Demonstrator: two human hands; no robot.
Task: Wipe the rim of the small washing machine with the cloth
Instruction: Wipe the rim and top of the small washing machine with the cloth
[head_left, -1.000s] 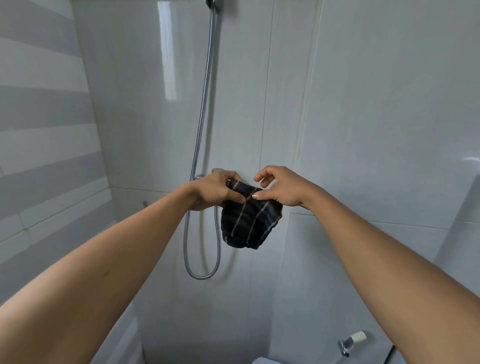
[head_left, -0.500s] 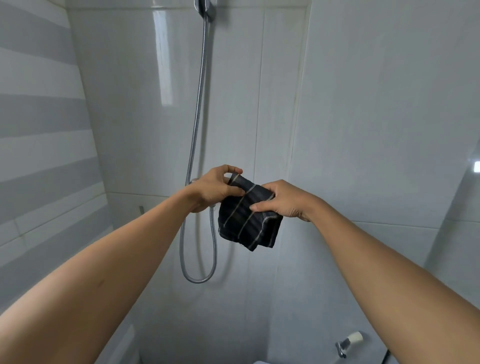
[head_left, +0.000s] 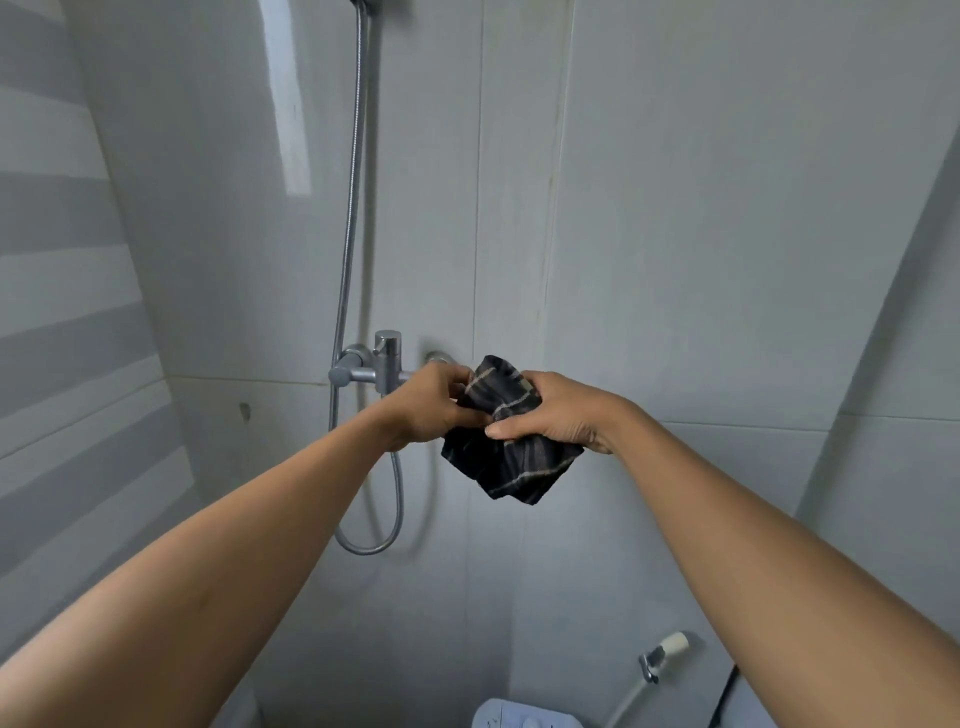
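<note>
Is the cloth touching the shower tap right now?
Cannot tell. In the head view the left hand overlaps the shower tap, hiding any gap to the cloth.

Light: soft, even, rather dim grey daylight. Glare: one bright vertical streak on the glossy wall tiles (head_left: 291, 130). Shadows: faint, beside the shower hose (head_left: 353, 208). Distortion: wide-angle bending at edges. Focus: mildly soft throughout.

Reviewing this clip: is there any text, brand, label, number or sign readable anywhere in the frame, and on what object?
None can be read.
White appliance top at the bottom edge: small marks on its panel, too small and blurred to read.
Dark striped cloth, held by the left hand and right hand: pale stripes only, no label visible.
Shower mixer tap and wall tiles: no markings visible.
</note>
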